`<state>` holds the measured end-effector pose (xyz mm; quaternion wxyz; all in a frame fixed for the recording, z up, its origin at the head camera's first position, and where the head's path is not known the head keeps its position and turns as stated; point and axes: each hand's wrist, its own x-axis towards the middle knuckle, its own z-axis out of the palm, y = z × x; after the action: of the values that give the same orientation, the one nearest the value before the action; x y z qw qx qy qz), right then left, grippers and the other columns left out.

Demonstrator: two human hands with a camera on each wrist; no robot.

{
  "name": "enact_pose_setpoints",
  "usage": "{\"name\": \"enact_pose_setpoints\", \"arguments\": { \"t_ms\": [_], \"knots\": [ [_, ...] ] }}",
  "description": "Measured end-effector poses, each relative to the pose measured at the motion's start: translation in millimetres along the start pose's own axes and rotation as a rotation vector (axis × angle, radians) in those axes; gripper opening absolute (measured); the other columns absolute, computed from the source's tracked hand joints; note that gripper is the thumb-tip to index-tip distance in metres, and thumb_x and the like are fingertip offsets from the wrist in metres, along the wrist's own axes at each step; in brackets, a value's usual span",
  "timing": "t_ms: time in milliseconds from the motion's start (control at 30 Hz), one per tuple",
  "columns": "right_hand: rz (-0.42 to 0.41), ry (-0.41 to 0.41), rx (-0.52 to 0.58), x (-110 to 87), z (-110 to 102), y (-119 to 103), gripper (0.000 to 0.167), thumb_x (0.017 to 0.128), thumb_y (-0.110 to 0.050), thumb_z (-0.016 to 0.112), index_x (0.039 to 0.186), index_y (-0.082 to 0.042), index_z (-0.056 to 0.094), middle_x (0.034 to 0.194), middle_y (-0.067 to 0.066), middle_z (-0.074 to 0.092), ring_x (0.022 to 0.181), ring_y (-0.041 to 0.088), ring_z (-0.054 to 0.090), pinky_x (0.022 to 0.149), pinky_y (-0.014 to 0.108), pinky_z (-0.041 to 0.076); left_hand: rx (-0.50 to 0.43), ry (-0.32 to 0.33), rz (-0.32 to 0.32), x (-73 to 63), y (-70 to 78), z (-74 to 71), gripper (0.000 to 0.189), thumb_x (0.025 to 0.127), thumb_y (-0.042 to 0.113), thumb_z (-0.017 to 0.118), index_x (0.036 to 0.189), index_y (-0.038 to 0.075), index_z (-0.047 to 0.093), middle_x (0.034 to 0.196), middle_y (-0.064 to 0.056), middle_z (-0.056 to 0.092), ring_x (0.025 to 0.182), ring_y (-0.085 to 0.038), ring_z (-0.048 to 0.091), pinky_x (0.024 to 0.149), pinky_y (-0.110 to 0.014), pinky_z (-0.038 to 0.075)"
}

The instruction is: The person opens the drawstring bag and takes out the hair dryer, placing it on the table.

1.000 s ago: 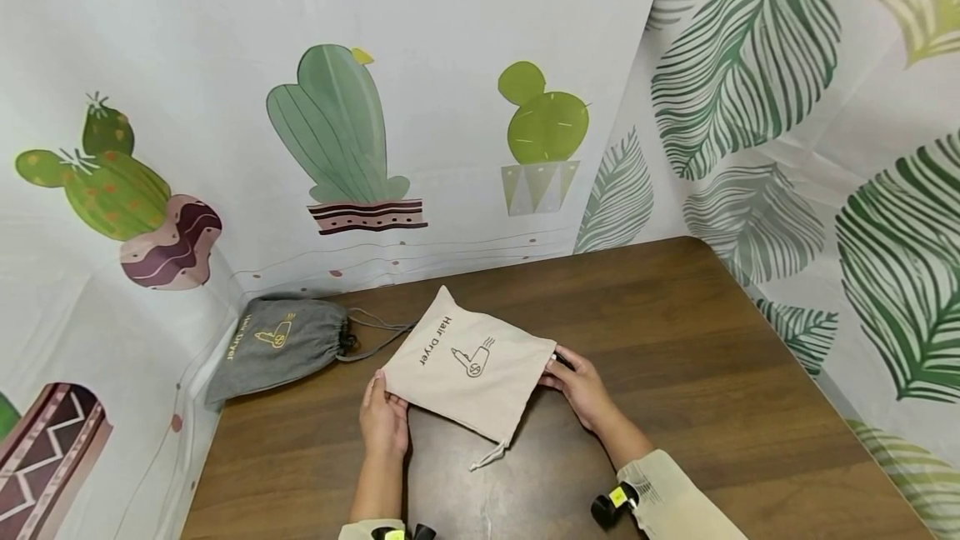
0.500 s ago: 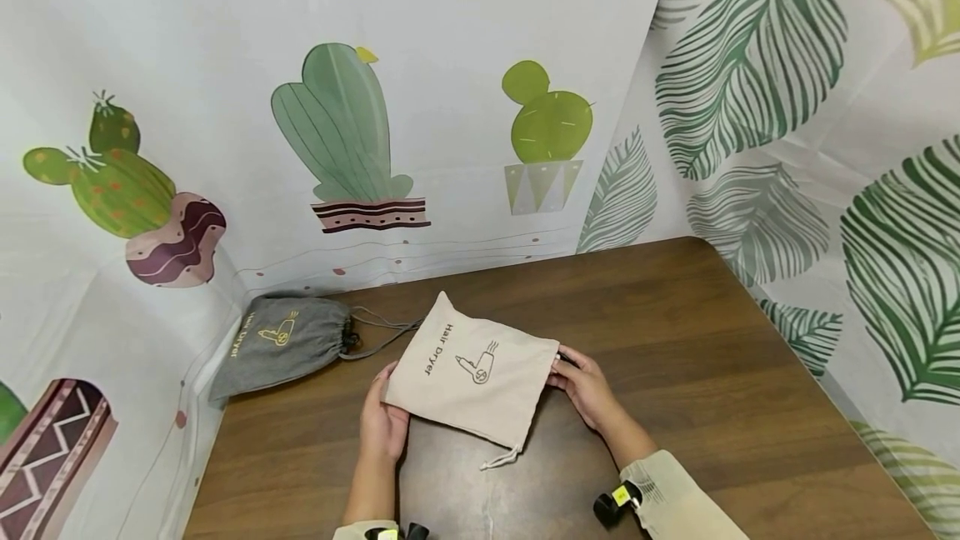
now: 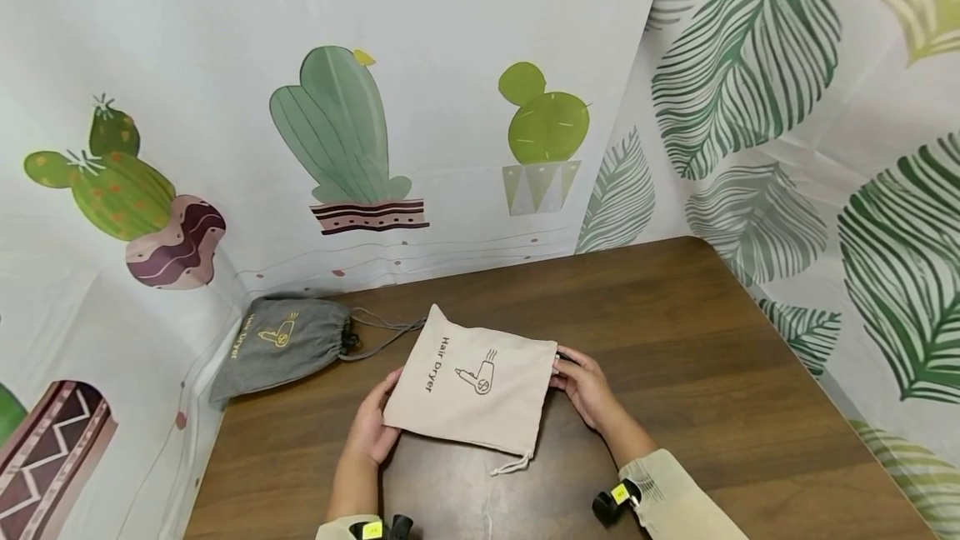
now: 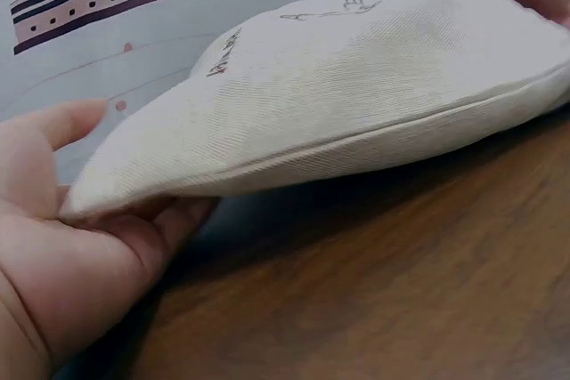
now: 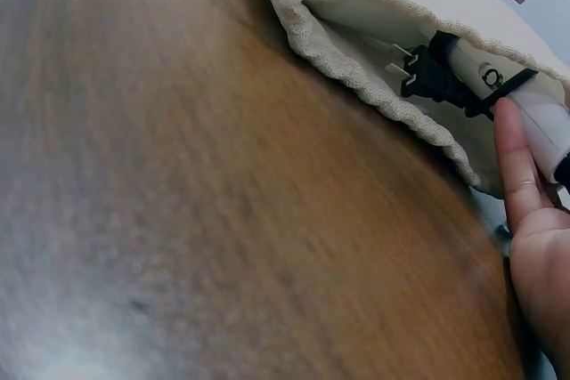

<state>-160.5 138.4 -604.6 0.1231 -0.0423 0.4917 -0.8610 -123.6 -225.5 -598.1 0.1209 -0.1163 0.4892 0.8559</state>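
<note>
While under the cream bag [image 3: 472,390], left grip [image 3: 372,425] apart, right grip [image 3: 583,387] clamped on white appliance [image 5: 543,122].

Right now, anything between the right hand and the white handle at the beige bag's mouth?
Nothing visible: in the right wrist view, a finger of the right hand appears to touch the white handle, and the beige bag gapes open there.

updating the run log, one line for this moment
left hand: under beige bag | right hand: at bag mouth | black plug: inside
</note>
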Motion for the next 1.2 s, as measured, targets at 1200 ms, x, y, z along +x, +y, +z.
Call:
{"name": "enact_pose_setpoints", "arguments": {
  "t_ms": [1200],
  "knots": [
    [0.037,-0.131,-0.074,1.1,-2.0,-1.5,0.025,0.100,-0.003,0.050,0.112,-0.016,0.068,0.094,-0.005,0.074,0.083,0.007,0.068,0.073,0.025,0.058,0.417,0.075,-0.145,6.0,10.5,-0.3,0.048,0.099,0.031,0.065,0.132,-0.001,0.053,0.093,0.001,0.074,0.082,-0.014,0.070,0.074,-0.030,0.057]
  ]
}}
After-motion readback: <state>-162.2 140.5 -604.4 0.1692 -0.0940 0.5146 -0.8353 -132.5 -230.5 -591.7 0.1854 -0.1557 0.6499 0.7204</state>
